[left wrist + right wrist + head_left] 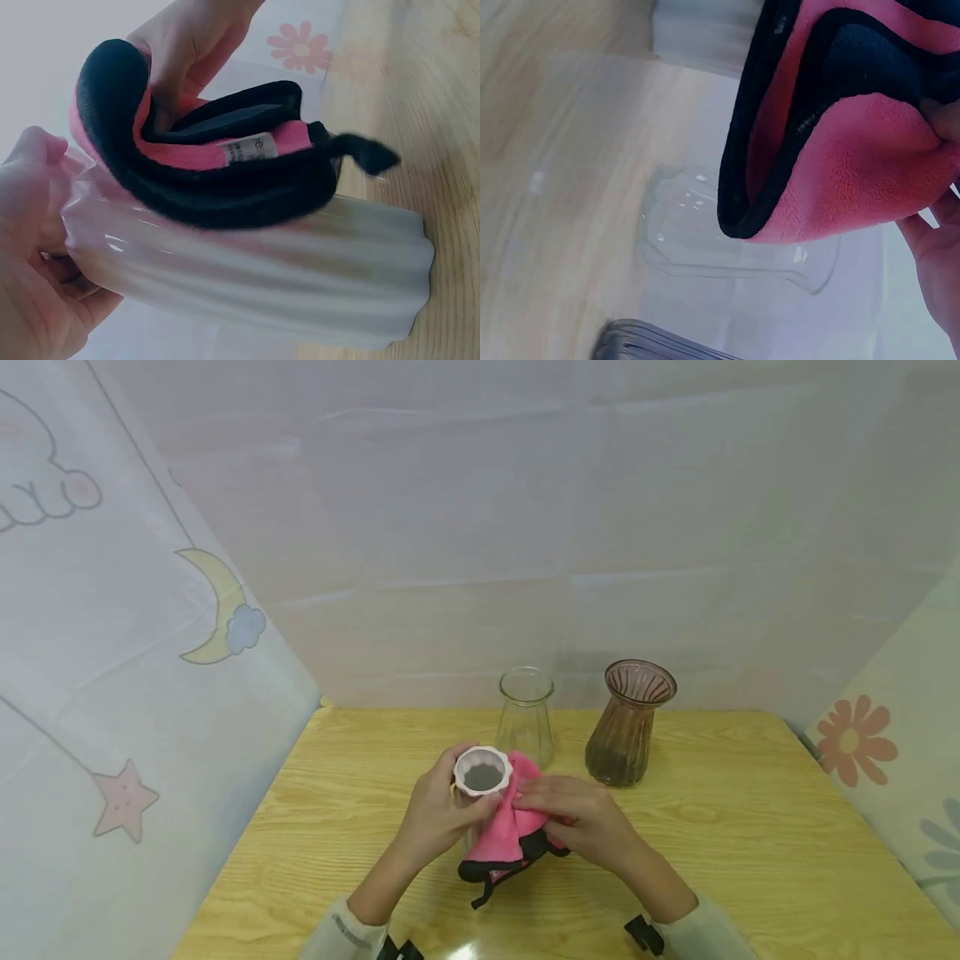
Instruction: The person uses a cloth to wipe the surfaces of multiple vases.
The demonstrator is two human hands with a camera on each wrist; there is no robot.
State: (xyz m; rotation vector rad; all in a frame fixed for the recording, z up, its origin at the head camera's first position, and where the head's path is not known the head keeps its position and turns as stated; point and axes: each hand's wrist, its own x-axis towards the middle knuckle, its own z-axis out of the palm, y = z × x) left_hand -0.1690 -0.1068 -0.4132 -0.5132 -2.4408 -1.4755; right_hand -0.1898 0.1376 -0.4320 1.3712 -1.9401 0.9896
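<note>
A white fluted vase (262, 277) stands on the table, its scalloped rim (483, 771) facing up in the head view. My left hand (442, 810) grips it around the neck, just below the rim. In my right hand (581, 814) is a pink cloth with black edging (501, 839), bunched between fingers and thumb and held against the vase's right side. The left wrist view shows the cloth's folds, a white label (251, 148) and a black hanging loop (367, 154). Cloth hides part of the vase and some right fingertips.
Behind the cloth stands a clear glass vase (527, 718). To its right is a brownish-purple ribbed glass vase (626, 735) with a flared rim. All rest on a wood-grain table (337, 793), with a pale curtain (450, 527) behind and printed sheets at both sides.
</note>
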